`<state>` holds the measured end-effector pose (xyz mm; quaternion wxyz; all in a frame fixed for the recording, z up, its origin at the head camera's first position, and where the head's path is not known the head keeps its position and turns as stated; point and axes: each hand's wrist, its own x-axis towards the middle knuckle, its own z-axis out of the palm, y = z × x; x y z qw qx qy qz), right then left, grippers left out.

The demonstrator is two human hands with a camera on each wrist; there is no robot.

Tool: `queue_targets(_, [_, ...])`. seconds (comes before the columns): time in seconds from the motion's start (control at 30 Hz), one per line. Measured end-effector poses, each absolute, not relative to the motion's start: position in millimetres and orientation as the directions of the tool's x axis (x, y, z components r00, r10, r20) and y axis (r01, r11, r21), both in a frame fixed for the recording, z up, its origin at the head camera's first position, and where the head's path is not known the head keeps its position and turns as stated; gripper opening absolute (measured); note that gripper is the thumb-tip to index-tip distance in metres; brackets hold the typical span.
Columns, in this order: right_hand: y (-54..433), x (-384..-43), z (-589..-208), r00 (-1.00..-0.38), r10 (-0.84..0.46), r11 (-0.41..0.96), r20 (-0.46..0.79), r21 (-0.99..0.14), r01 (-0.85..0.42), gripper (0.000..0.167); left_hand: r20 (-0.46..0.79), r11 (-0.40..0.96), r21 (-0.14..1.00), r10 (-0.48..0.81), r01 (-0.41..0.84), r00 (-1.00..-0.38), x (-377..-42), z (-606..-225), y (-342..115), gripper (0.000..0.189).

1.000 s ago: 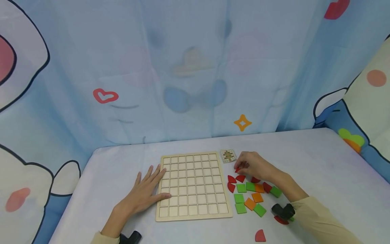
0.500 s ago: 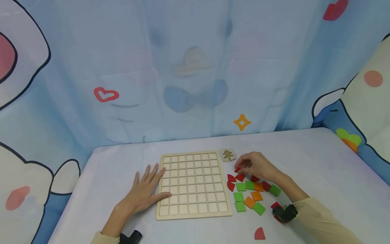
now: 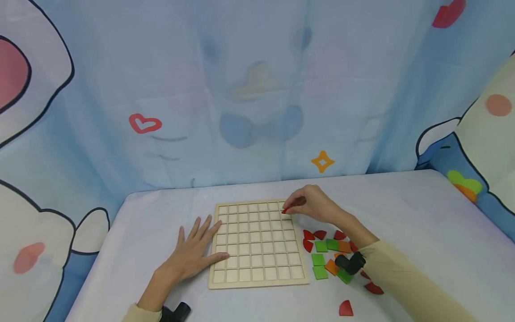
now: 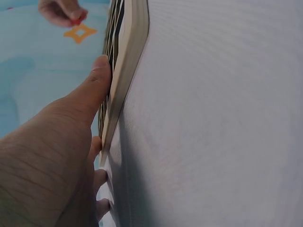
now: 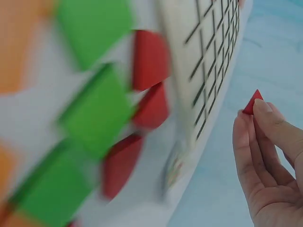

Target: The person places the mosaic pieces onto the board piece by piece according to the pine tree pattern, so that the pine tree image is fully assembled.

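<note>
My left hand (image 3: 189, 256) lies with fingers spread along the left edge of a wooden grid board (image 3: 259, 284), its thumb (image 4: 97, 78) on the rim. At the board's far right corner, my right hand (image 3: 318, 205) pinches a small red tile (image 5: 251, 105) between thumb and fingertips. The tile shows a pointed tip in the right wrist view and overlaps the corner cells in the head view. All the visible cells of the board are bare. A small picture card (image 5: 174, 171), hidden behind the right hand in the head view, lies by that corner.
Right of the board lie loose tiles: red quarter-rounds (image 3: 308, 245), green squares (image 3: 320, 272) and orange squares (image 3: 331, 267). My right forearm and its black wrist camera (image 3: 351, 263) cover some of them. One red quarter-round (image 3: 346, 308) sits apart, nearer me. A blue curtain (image 3: 257, 89) hangs behind the table.
My right hand has moved left and away from me, from beside the loose tiles to the board's far right corner, carrying the red tile. My left hand has stayed on the board's edge.
</note>
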<state>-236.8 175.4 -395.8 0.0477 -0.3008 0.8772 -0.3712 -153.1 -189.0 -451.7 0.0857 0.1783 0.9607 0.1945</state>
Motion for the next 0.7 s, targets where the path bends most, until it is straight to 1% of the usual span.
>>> queue_targets(0.2, [129,-257,-394,-0.759,-0.636,0.504,0.141,-0.669,-0.546,0.008,-0.097,0.869,0.396,0.362,0.298,-0.927,-154,-452,-188,0.091])
queue_targets(0.4, [96,-271,-397,-0.715,-0.684,0.511,0.145,-0.603,-0.612,0.009,-0.101,0.874,0.390,0.354,0.290,-0.930,-153,-453,-189,0.090])
queue_targets(0.6, [83,-279,-404,-0.721,-0.688,0.550,0.081,-0.590,-0.591,0.010,-0.091,0.865,0.401,0.364,0.301,-0.927,-154,-451,-189,0.089])
queue_targets(0.7, [80,-281,-407,-0.708,-0.702,0.552,0.074,-0.572,-0.607,0.010,-0.098,0.865,0.403,0.365,0.299,-0.926,-154,-450,-189,0.089])
